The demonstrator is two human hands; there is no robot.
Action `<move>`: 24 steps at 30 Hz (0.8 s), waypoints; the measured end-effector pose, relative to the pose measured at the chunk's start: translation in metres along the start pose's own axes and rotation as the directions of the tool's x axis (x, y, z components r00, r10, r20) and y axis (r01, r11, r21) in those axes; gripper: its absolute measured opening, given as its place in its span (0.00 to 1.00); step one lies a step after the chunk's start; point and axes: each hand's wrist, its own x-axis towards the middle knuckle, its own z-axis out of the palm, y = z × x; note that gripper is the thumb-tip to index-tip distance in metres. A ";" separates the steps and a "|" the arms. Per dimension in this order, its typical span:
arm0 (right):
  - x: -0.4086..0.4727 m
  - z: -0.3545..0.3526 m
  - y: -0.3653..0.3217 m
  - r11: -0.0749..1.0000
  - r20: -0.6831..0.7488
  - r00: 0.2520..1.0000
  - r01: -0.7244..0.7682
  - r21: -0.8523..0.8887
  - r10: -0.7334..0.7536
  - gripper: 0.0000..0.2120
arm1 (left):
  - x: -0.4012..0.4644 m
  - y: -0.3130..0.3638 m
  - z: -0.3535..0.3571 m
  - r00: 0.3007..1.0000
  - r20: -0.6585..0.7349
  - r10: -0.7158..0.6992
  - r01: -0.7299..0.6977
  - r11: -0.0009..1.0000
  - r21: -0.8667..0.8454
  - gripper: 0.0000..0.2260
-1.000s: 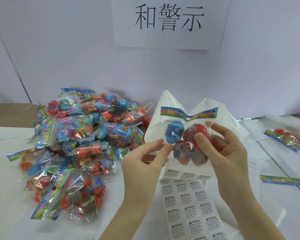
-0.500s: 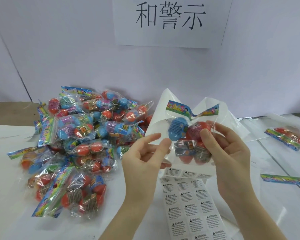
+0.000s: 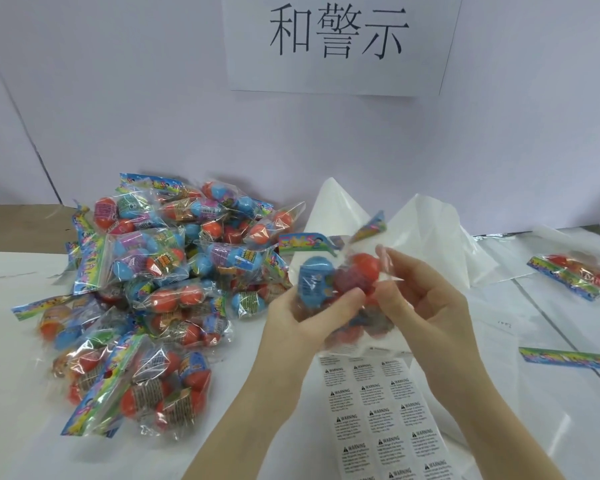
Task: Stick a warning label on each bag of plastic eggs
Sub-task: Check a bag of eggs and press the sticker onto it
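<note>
Tilting leftward now from its earlier upright pose, the bag of eggs (image 3: 336,289) sits above the warning label sheet (image 3: 381,417), pinched by the left hand (image 3: 302,317) and right hand (image 3: 426,299), suggesting she is readying it for a sticker.
</note>
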 end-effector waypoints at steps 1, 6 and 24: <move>0.000 -0.001 0.000 0.999 0.004 1.000 0.027 -0.026 -0.027 0.14 | 0.001 0.000 -0.001 1.000 -0.021 0.016 -0.016 0.999 -0.041 0.14; -0.003 -0.002 0.000 0.945 -0.015 0.977 0.202 -0.258 -0.213 0.09 | 0.000 0.004 -0.001 0.995 -0.050 0.085 -0.090 0.990 -0.105 0.12; -0.002 -0.004 -0.002 0.951 0.081 0.970 0.242 -0.191 -0.230 0.17 | -0.001 0.002 -0.003 0.991 -0.076 0.112 -0.112 0.994 -0.007 0.14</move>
